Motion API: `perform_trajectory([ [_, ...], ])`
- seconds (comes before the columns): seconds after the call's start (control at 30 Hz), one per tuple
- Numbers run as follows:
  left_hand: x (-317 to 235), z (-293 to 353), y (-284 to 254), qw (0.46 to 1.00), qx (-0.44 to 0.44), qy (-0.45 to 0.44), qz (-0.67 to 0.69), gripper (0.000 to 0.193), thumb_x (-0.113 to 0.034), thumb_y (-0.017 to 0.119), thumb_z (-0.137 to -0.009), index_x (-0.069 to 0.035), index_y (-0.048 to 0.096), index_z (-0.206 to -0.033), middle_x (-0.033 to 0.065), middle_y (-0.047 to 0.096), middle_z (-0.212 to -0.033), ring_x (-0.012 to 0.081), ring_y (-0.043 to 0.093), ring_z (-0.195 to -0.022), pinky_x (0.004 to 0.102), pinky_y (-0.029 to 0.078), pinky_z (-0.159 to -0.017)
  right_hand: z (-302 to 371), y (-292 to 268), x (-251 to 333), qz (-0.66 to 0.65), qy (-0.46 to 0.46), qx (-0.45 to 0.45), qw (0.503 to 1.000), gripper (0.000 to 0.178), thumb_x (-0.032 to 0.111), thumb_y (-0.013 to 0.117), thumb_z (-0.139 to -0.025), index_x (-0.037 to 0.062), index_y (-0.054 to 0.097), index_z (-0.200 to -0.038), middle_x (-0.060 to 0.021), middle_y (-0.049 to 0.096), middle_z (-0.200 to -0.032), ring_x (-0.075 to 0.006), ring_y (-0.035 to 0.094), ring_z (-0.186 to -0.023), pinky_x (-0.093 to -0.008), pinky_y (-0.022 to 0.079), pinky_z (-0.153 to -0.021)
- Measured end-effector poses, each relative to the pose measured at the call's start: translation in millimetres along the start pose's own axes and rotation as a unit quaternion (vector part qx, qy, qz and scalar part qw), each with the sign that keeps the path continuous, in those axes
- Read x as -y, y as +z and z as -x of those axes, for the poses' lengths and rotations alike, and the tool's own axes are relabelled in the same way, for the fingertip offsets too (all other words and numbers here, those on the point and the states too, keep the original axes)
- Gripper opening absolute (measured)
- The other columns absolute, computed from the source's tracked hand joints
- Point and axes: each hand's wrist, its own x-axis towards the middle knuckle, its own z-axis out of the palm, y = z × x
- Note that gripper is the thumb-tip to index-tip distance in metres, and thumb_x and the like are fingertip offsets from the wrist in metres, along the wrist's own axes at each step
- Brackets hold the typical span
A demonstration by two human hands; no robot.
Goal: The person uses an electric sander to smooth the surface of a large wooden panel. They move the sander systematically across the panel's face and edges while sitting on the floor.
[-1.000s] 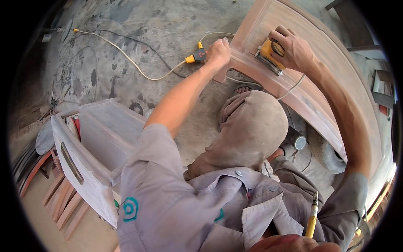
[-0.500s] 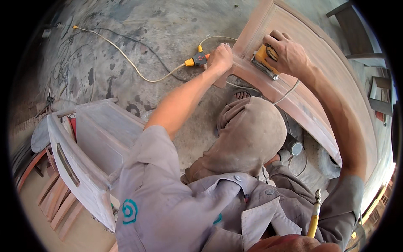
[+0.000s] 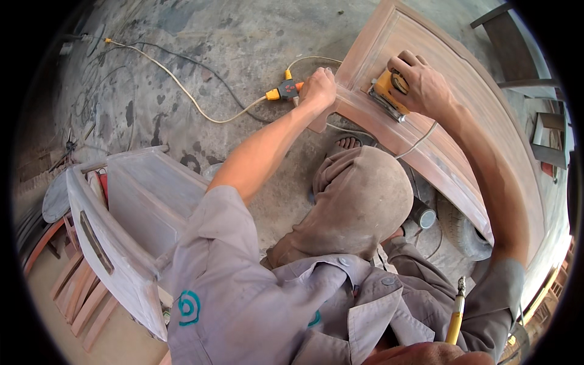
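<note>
Gripping a yellow sander (image 3: 385, 89) from above, the right hand (image 3: 426, 85) has its fingers curled over the tool's body. The sander sits with its flat base against the long rail at the near side of a wooden panel (image 3: 438, 55), close to the panel's left end. The left hand (image 3: 318, 89) is closed at the panel's left edge, apparently clasping it; the undersides of its fingers are hidden.

What has just changed is small: the sander has slid a little rightward along the rail, away from the left hand. Half a second ago it stood closer to that hand, and in the first frame it was farther off than it is now. That looks like a short back-and-forth stroke, so the same stretch of rail is probably being rubbed repeatedly while the left hand steadies the piece. Both hands keep the same hold, and the slight shift of everything else seems to come from the head moving.

Beyond the hands, a grey cord (image 3: 420, 143) curves down from near the right wrist. Just left of the left hand lies a yellow-and-black connector (image 3: 283, 90), its pale cable (image 3: 219, 121) looping across the concrete floor (image 3: 182, 24). The person's bent knee (image 3: 368, 201) is below the rail. Farther left stands a whitish furniture frame (image 3: 115, 243), near curved wooden strips (image 3: 82, 286).
</note>
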Motion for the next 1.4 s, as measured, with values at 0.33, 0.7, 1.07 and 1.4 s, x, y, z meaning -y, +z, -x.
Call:
perform_trajectory([
  [0.33,0,2,-4,1.000,0.003,-0.003,-0.012,0.052,-0.038,0.030,-0.107,0.003,0.060,-0.121,0.0326,0.066,-0.118,0.0490,0.062,-0.114,0.0535,0.048,-0.101,1,5,-4,-0.019,-0.031,-0.015,0.999,0.040,0.026,0.076,-0.084,0.0132,0.054,-0.115,-0.0109,0.059,-0.114,-0.0390,0.062,-0.107,-0.0491,0.057,-0.080],
  [0.7,-11,2,-7,0.965,-0.165,0.203,-0.025,0.048,-0.040,0.047,-0.104,0.001,0.062,-0.123,0.0261,0.066,-0.124,0.0470,0.056,-0.124,0.0528,0.044,-0.104,-17,12,-3,-0.079,0.177,-0.076,0.978,0.071,0.031,0.080,-0.081,0.0034,0.047,-0.138,-0.0232,0.058,-0.129,-0.0447,0.059,-0.118,-0.0475,0.051,-0.100],
  [1.07,-174,16,-10,0.967,0.004,0.166,-0.191,0.085,-0.042,0.078,-0.075,-0.002,0.046,-0.143,0.0256,0.048,-0.141,0.0432,0.045,-0.137,0.0497,0.045,-0.110,183,62,-57,-0.077,0.328,-0.201,0.920,0.066,0.031,0.061,-0.100,-0.0010,0.037,-0.152,-0.0300,0.053,-0.142,-0.0470,0.056,-0.126,-0.0475,0.048,-0.104],
  [1.4,-150,2,-102,0.881,-0.045,0.282,-0.377,0.066,-0.041,0.073,-0.081,0.002,0.056,-0.128,0.0227,0.057,-0.130,0.0426,0.055,-0.124,0.0499,0.051,-0.101,411,136,-131,0.108,0.595,-0.183,0.775,0.063,0.049,0.043,-0.105,0.0048,0.047,-0.150,-0.0216,0.044,-0.155,-0.0395,0.040,-0.144,-0.0474,0.033,-0.119],
])
